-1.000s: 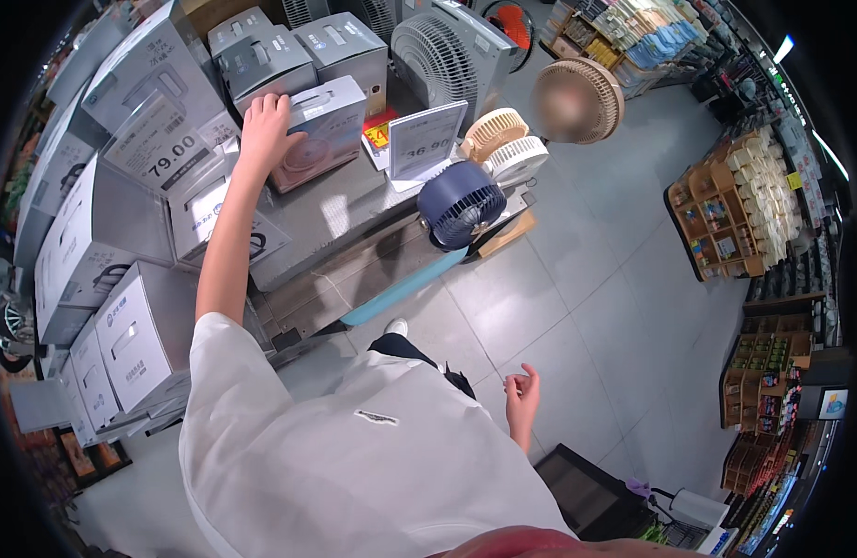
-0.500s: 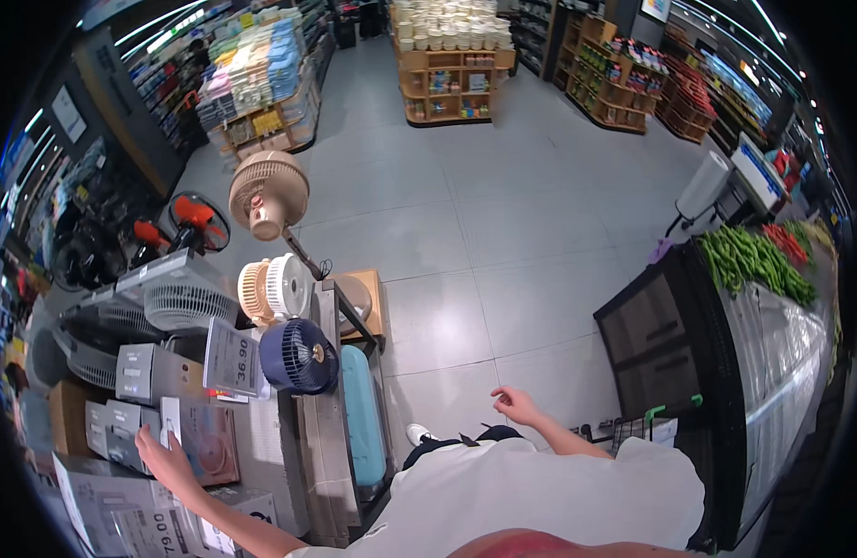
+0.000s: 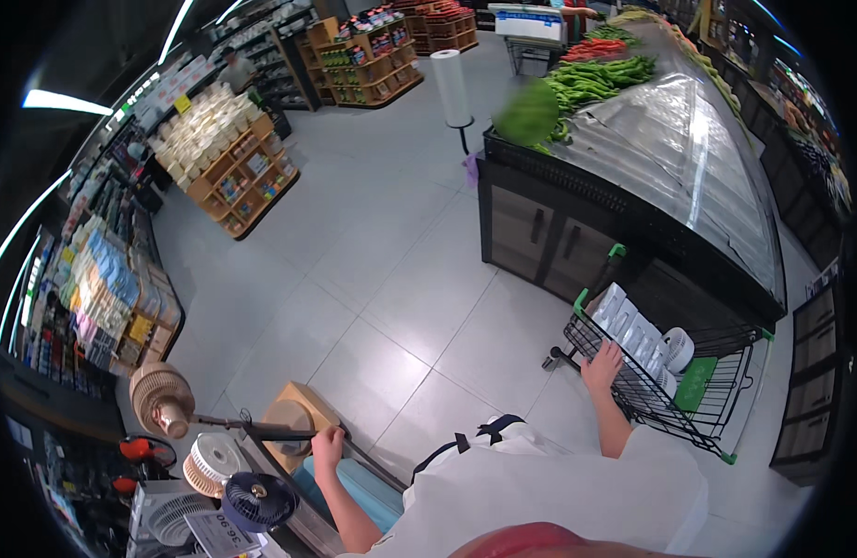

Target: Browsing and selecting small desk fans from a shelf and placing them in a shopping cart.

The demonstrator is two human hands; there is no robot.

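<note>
To my right stands a black wire shopping cart [image 3: 726, 409] with green corners. My right hand [image 3: 602, 365] is at its near upper rim, fingers bent over the wire. Inside the cart lie a white ribbed pack [image 3: 633, 327], a small white fan [image 3: 678, 350] and a green panel [image 3: 696, 383]. On the left, my left hand [image 3: 327, 448] hangs with loosely curled fingers, nothing seen in them. It overlaps the end of a dark fan pole [image 3: 280, 432]; contact cannot be made out. Below it is a light blue box [image 3: 359, 488].
Beige [image 3: 162, 398], white [image 3: 216, 454] and navy fans [image 3: 259, 502] stand at the lower left. A black produce stand [image 3: 559, 228] bears green peppers [image 3: 601, 82]. A paper roll stand [image 3: 452, 88] is beside it. A wooden shelf island [image 3: 247, 186] stands farther off.
My view has swung right, bringing the shopping cart in. My left hand has left the grey boxes and its fingers have curled. My right hand has reached the cart's rim.
</note>
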